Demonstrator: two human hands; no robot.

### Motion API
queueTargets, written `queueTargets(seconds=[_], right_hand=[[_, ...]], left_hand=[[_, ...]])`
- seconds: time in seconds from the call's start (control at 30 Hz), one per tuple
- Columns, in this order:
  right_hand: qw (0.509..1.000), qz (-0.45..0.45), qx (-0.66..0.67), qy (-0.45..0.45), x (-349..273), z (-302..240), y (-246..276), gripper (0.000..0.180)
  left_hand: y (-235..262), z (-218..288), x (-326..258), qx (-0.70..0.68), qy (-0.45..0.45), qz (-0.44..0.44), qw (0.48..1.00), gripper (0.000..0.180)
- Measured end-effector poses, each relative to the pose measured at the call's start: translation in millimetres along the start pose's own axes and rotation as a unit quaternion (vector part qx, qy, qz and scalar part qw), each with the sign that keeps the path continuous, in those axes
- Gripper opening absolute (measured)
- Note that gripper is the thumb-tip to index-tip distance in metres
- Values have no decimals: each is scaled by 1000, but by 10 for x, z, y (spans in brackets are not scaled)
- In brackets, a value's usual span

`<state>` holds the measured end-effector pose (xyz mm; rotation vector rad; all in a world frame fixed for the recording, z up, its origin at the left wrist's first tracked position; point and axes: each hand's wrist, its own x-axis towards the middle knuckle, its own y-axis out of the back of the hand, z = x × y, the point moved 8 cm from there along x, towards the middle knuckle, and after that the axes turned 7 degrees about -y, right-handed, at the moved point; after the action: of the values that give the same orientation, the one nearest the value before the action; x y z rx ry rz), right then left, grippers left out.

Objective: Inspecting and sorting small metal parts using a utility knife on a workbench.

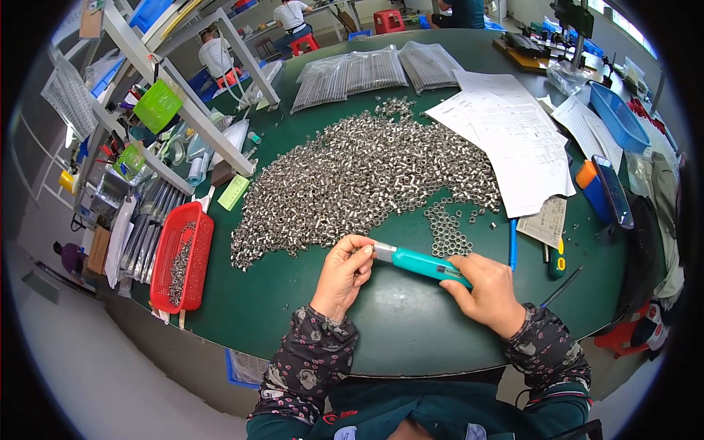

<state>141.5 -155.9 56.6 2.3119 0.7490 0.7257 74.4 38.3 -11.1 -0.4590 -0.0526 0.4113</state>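
Note:
My right hand (490,291) is wrapped round the teal handle of a hand tool (422,262) with a silver metal front end. The tool points left, toward my left hand (343,277). There, my thumb and fingers are pinched together right at the tool's tip; whatever small piece they hold is mostly hidden. Beyond both hands spreads a large heap of small shiny metal rings or sleeves (352,172). A flat patch of rings (449,233) lies in a single layer just past the tool.
At the left edge stands a red plastic basket (198,271) with metal pieces inside. Papers (524,147), a blue pen (512,246), a phone (613,192) and a yellow-green handled tool (557,262) lie right. Bagged rods (352,73) lie behind the heap; a shelf frame (198,110) rises left.

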Motion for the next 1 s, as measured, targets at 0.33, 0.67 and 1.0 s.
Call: queueTargets(seconds=[0.33, 0.67, 1.0], right_hand=[[998, 57, 6, 13, 15, 53, 65, 24], [999, 34, 4, 4, 16, 72, 28, 26], [1000, 6, 20, 1, 13, 87, -25, 27]], left_hand=[[20, 24, 13, -70, -1, 26, 997, 9], [24, 16, 8, -51, -1, 26, 998, 9], [14, -10, 16, -91, 19, 12, 996, 10]])
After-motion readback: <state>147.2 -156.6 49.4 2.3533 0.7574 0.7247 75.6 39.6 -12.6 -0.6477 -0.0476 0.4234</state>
